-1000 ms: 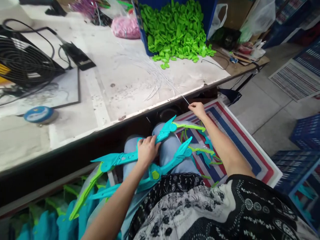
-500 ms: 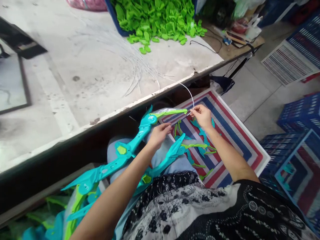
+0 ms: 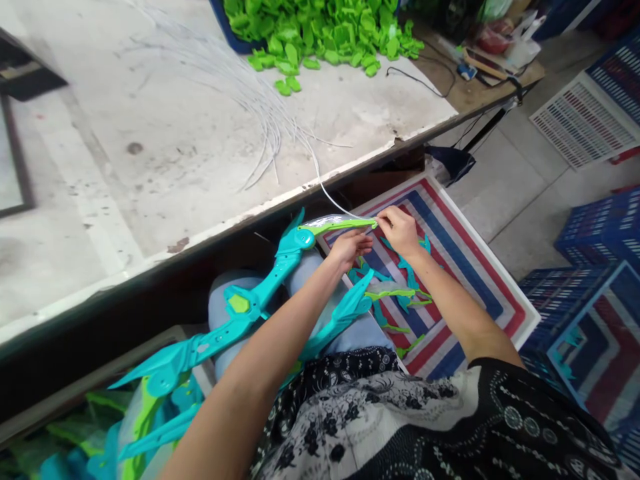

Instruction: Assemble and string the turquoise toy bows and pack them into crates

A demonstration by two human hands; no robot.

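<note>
A teal toy bow point(image 3: 273, 283) with lime-green limb ends lies across my knees, its right limb point(image 3: 345, 225) in clear film. My right hand point(image 3: 399, 228) is closed in a pinch on a white cord point(image 3: 333, 199), right at the limb's tip. From there the cord runs back up to the table edge. Just below that limb is my left hand point(image 3: 353, 249), fingers stretched out and holding nothing I can see. A second teal bow point(image 3: 345, 310) rests on my lap, nearer my body.
White cords point(image 3: 270, 127) lie loose on the table point(image 3: 175, 153). Behind them stands a blue crate point(image 3: 220, 27) heaped with green plastic pieces point(image 3: 320, 30). A striped tray point(image 3: 450, 233) with several bow parts sits to the right; blue crates point(image 3: 595, 230) stand beyond it. More bows fill the lower left.
My left hand has moved right along the limb toward its tip. My right hand has shifted slightly left, bringing the cord to the tip; the cord now lies lower, alongside the limb.
</note>
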